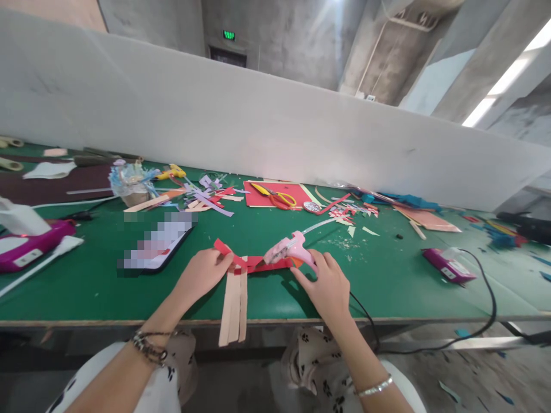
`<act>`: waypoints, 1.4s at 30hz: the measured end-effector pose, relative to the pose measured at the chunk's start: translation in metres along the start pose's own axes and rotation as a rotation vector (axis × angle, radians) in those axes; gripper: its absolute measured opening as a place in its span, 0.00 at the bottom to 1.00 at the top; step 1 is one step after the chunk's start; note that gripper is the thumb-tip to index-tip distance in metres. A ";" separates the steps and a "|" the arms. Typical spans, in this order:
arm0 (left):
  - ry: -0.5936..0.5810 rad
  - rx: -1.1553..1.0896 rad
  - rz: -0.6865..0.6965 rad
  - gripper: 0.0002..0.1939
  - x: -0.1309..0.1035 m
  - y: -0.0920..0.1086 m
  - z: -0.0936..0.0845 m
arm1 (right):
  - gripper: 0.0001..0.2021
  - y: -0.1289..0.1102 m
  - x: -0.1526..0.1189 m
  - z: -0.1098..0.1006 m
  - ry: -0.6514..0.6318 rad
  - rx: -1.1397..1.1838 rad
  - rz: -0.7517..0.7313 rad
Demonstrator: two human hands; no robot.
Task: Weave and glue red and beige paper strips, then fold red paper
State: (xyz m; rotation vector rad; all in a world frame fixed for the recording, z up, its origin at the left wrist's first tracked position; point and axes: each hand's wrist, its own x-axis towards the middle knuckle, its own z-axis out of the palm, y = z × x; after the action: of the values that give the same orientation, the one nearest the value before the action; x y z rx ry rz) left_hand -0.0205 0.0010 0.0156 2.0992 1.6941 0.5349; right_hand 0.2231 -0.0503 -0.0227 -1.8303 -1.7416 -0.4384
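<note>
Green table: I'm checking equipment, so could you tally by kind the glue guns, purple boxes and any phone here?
Glue guns: 2 (pink glue gun, yellow glue gun)
Purple boxes: 2 (left box, right box)
Phone: 1
Total: 5

Pink glue gun looked plastic, smooth, faintly glossy. Red strips and pale strips looked matt, papery. Tabletop was smooth, softly glossy; partition smooth, matt; back wall rough concrete.
</note>
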 end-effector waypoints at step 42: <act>-0.066 -0.083 -0.049 0.21 0.007 -0.003 -0.001 | 0.16 -0.003 0.001 -0.004 0.050 -0.237 -0.231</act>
State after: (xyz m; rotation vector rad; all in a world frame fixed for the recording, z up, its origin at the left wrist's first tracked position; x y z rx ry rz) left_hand -0.0220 0.0087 0.0150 1.9902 1.6529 0.5070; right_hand 0.2209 -0.0517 -0.0188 -1.7613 -1.9438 -0.8066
